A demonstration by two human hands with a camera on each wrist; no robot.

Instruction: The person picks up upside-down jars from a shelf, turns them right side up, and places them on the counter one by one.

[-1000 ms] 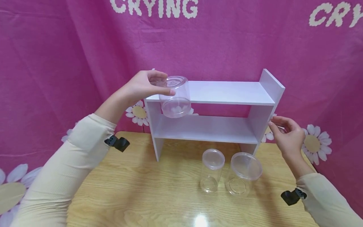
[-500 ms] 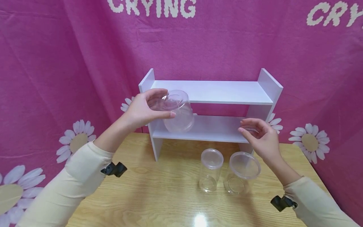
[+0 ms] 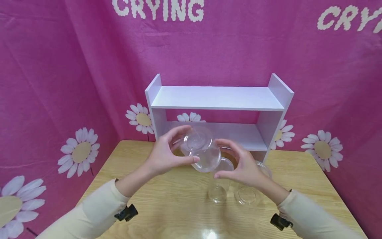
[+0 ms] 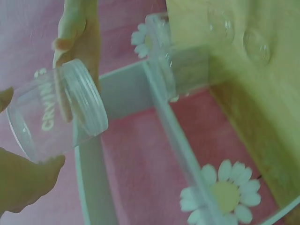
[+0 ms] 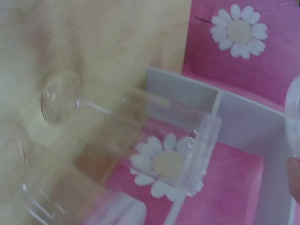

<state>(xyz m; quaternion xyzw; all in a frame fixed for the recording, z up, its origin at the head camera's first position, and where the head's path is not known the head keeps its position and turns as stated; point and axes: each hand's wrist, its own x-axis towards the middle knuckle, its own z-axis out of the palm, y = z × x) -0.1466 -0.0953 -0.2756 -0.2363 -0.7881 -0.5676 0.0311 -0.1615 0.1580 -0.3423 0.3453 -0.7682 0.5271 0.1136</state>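
Note:
My left hand (image 3: 167, 154) grips a clear plastic jar (image 3: 198, 139) by its base end, above the table. The jar is tilted, its lid (image 4: 84, 98) facing down and right. Opposite, my right hand (image 3: 243, 164) has its fingers and thumb spread apart, fingertips right at the lid. Below that hand, a narrow clear jar (image 3: 218, 192) and a wider clear jar (image 3: 247, 196) stand upright on the table, partly hidden by it. In the right wrist view the narrow jar (image 5: 154, 136) shows with its lid on, and the held jar's lid (image 5: 293, 119) shows at the edge.
Behind the hands stands a white two-tier shelf (image 3: 218, 98) on the wooden table (image 3: 167, 202). A pink curtain (image 3: 232, 43) with daisies and lettering hangs behind it. Dark wrist cameras (image 3: 126, 212) sit on both sleeves.
The left hand has brought the jar down and right from in front of the top shelf, tilting it. The right hand has come in left from beside the shelf, up to the jar.

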